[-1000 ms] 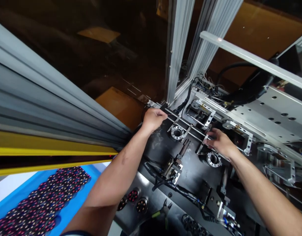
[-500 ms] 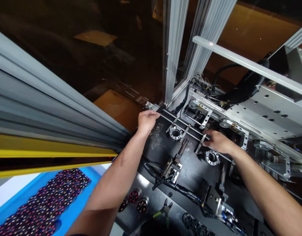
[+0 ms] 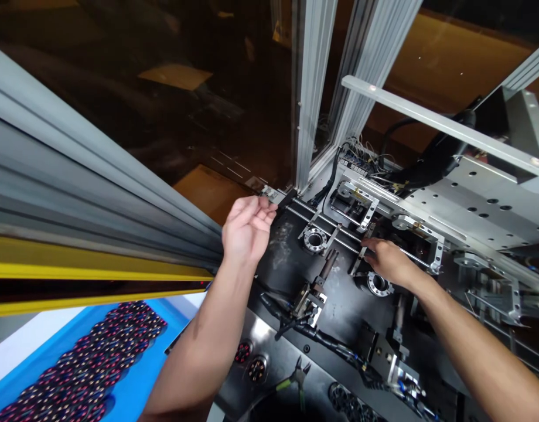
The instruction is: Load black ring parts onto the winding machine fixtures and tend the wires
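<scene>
I look down into a machine with a black base plate (image 3: 291, 264). My left hand (image 3: 246, 230) hovers above the plate's left edge, palm turned up, fingers loosely apart, holding nothing, near the end of two thin steel guide rods (image 3: 335, 227). My right hand (image 3: 386, 261) rests palm down on the rods and a bracket, just above a round metal ring fixture (image 3: 378, 283). A second ring fixture (image 3: 315, 239) sits between my hands. Whether the right fingers pinch anything is hidden.
A blue tray (image 3: 133, 387) of several dark wound coils lies lower left. Pliers (image 3: 296, 378) and two coils (image 3: 249, 360) lie on the front ledge. Aluminium frame posts (image 3: 309, 94), a yellow bar (image 3: 94, 272), a perforated plate (image 3: 484, 205) and cable bundles surround the work area.
My left hand has let go of the rods' left end, lifted and turned palm up. My right hand has stayed on the rods, shifting slightly.
</scene>
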The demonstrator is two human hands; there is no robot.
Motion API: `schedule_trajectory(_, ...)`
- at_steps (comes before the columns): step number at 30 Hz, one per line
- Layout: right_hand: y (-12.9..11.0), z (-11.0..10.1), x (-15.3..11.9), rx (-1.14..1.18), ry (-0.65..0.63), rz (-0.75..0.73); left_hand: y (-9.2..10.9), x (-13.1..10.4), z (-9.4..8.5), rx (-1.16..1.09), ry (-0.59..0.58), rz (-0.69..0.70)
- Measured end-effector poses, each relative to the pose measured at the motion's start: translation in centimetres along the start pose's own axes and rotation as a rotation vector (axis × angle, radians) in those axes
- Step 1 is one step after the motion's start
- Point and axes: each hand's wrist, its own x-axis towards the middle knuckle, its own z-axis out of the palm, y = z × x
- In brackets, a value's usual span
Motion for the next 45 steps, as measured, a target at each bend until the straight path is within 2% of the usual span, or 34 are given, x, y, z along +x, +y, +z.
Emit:
schedule_trajectory(2,-0.3,-0.2,-1.0,-0.011,0.018,-0.014,1.0,-1.7,0.3,0.128,-0.13,0.221)
schedule_trajectory(5,-0.3,-0.2,-2.1,-0.009,0.034,0.075,2.5,-4.1,0.3,0.316,-0.176,0.464)
schedule_trajectory(9,-0.3,0.3,-1.7,0.054,0.091,0.22,3.6,-6.1,-0.5,0.457,-0.159,0.562)
schedule_trajectory(12,-0.5,0.3,-0.7,0.129,0.15,0.296,3.8,-6.8,-1.5,0.525,-0.122,0.567)
schedule_trajectory(15,-0.7,0.0,-0.1,0.21,0.147,0.313,3.8,-7.3,-2.0,0.582,-0.103,0.563)
schedule_trajectory(20,-1.0,-0.4,-0.6,0.325,0.109,0.291,3.8,-8.7,-1.6,0.664,-0.095,0.51)
schedule_trajectory(23,-1.2,-0.5,-1.1,0.371,0.116,0.288,3.8,-10.3,-2.0,0.736,-0.075,0.463)
schedule_trajectory(26,-1.4,-0.5,-1.6,0.393,0.136,0.275,4.5,-12.5,-3.7,0.839,-0.031,0.423)
schedule_trajectory(30,-1.5,-0.2,-2.5,0.366,0.151,0.236,6.5,-15.4,-6.6,0.988,0.024,0.375)
schedule_trajectory(32,-1.6,-0.2,-2.6,0.316,0.22,0.229,7.4,-16.3,-7.6,0.989,0.04,0.347)
schedule_trajectory(34,-1.9,-0.6,-2.0,0.241,0.364,0.232,7.9,-16.7,-8.1,0.994,0.033,0.304)
schedule_trajectory(36,-2.0,-1.4,-0.6,0.131,0.53,0.219,8.1,-16.8,-8.2,1.008,-0.004,0.259)
schedule_trajectory(38,-2.0,-2.5,1.4,0.026,0.632,0.16,7.9,-16.8,-8.1,1.012,-0.058,0.237)
schedule_trajectory(42,-1.7,-4.1,4.6,-0.008,0.607,0.069,7.7,-16.6,-7.5,1.016,-0.13,0.242)
schedule_trajectory(45,-1.2,-4.0,4.0,-0.021,0.579,0.015,7.7,-16.4,-7.3,1.024,-0.159,0.242)
